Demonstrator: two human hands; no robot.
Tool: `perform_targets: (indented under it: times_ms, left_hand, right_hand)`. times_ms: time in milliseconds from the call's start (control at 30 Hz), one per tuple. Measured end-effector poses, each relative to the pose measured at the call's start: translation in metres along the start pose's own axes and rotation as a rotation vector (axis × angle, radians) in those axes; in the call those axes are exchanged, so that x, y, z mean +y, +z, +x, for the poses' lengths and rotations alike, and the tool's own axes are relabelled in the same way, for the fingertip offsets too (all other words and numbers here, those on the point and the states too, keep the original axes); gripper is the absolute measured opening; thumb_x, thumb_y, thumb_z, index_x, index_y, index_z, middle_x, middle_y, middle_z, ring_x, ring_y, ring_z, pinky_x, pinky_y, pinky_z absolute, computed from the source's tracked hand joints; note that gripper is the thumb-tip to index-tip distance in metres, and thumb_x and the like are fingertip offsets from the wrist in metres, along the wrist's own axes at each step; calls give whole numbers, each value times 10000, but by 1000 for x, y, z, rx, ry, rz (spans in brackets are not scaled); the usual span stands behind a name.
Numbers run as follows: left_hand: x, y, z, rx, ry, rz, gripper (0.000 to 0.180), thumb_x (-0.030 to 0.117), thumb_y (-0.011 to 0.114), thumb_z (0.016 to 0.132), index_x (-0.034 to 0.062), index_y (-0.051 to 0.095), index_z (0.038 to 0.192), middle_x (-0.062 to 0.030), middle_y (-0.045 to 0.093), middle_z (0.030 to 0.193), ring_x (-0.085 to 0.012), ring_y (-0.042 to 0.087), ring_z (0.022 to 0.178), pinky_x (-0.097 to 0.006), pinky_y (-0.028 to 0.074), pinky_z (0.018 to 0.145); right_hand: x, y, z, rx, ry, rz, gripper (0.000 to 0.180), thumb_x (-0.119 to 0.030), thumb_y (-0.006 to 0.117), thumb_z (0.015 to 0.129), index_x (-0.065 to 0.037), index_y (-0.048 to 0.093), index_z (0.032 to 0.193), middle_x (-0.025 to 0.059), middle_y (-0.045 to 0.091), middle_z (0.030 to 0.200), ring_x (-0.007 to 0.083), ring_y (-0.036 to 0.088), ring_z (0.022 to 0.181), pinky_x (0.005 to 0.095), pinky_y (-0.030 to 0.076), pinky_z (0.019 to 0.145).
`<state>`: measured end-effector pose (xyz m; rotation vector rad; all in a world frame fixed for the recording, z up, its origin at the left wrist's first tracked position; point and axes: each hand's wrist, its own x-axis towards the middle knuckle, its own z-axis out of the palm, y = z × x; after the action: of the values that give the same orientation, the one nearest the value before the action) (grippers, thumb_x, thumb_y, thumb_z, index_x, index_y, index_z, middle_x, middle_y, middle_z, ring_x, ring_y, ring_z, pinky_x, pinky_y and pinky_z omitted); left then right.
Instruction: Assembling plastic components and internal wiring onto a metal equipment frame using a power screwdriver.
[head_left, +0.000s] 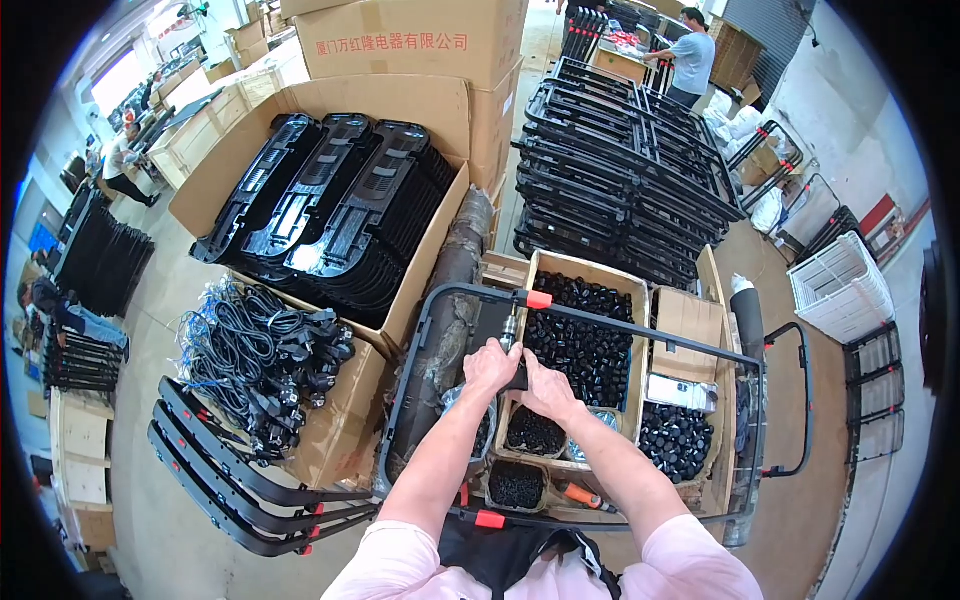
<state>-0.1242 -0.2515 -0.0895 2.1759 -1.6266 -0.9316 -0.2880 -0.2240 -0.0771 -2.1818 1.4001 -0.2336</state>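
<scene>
Both hands meet at the centre of a black rectangular frame (640,330) that lies across open cartons. Left hand (490,365) is curled closed around a small black part (517,376); a metal-tipped tool (508,328) stands upright just above the fingers. Right hand (547,388) presses against the same part from the right, fingers closed on it. Orange clip (538,299) sits on the frame's far bar. Carton of small black caps (585,340) lies directly beneath. Bundled black power cords (260,350) lie to the left, well apart
</scene>
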Motion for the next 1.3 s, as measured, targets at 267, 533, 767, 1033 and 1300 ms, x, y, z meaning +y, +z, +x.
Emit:
perform_targets:
  times_ms: [267, 533, 767, 1033, 1300]
  left_hand:
    - [4, -3, 6, -2, 0, 35, 709, 619, 526, 985, -53, 656, 1171, -335, 733, 1122, -452, 719, 1106, -526, 516, 1004]
    - [0, -3, 2, -45, 1, 6, 740, 639, 521, 983, -63, 655, 1177, -338, 726, 1143, -452, 708, 1134, -519, 517, 1022]
    - [-8, 3, 1, -24, 15, -5, 744, 637, 527, 980, -74, 631, 1171, -348, 723, 1132, -463, 706, 1129, -523, 525, 1011]
    - [-9, 5, -5, -15, 38, 0, 735, 631, 534, 983, -76, 623, 1166, -355, 721, 1124, -485, 701, 1113, -537, 522, 1000]
    - [-16, 12, -16, 56, 66, 29, 703, 623, 544, 986, -61, 665, 1094, -341, 738, 1048, -472, 723, 1048, -541, 526, 968]
  right_hand:
    - [-2, 1, 2, 7, -14, 40, 782, -263, 841, 828, -33, 430, 1452, 247, 616, 1297, 466, 657, 1134, 542, 564, 924]
    - [-12, 7, -7, 77, -17, 56, 674, -207, 836, 807, -71, 515, 1384, 175, 523, 1378, 427, 614, 1214, 520, 557, 958]
    - [-15, 11, -12, 77, -14, 66, 671, -205, 832, 810, -82, 518, 1390, 178, 513, 1412, 429, 619, 1218, 520, 551, 975]
    - [-10, 17, -17, 92, -17, 38, 703, -235, 863, 788, -83, 525, 1385, 180, 524, 1412, 444, 651, 1159, 531, 561, 963]
    - [-15, 15, -27, 49, 9, -45, 705, -297, 850, 801, -55, 527, 1378, 226, 590, 1325, 458, 674, 1106, 525, 580, 910]
